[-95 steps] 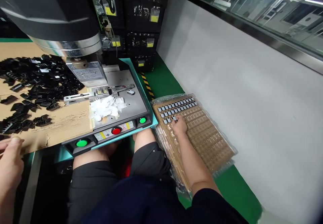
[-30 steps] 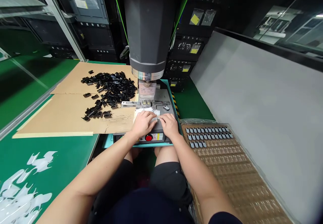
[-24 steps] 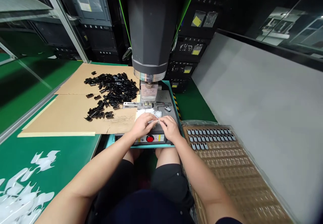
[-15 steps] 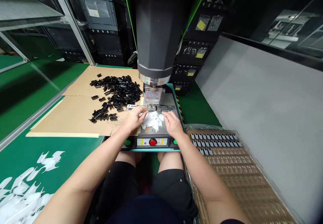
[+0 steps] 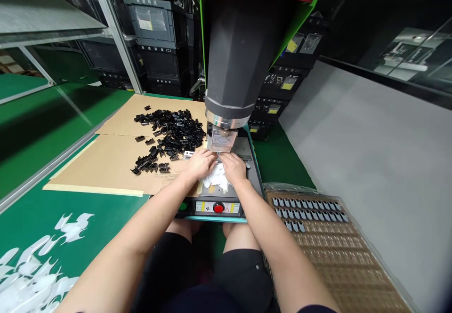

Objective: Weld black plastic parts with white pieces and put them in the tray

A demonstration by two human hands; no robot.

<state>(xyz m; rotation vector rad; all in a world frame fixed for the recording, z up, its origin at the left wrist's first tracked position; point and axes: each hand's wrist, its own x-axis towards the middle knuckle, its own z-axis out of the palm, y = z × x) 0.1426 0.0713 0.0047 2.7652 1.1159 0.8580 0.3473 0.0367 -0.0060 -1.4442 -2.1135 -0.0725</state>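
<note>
My left hand [image 5: 202, 164] and my right hand [image 5: 233, 168] come together at the small metal fixture [image 5: 244, 157] on the machine's base. Their bent fingertips press down at the same spot, just under the clear-looking block [image 5: 222, 140] below the dark machine head [image 5: 233, 54]. Both hands look closed; whatever lies under the fingertips is hidden. Between my wrists and the base's front edge lies a pile of thin white pieces [image 5: 216, 177], partly covered by my right hand.
Black clip-like parts [image 5: 181, 129] are heaped on cardboard [image 5: 102, 162] to the left. A red button [image 5: 218, 207] and a green button [image 5: 182, 206] face me. More white sheets [image 5: 31, 280] lie lower left. A brown tray [image 5: 339, 252] holds rows of grey pieces [image 5: 310, 204] on the right.
Both hands have moved forward and inward, from the edges of the white pile to the fixture, which they now mostly cover. The camera view has shifted slightly.
</note>
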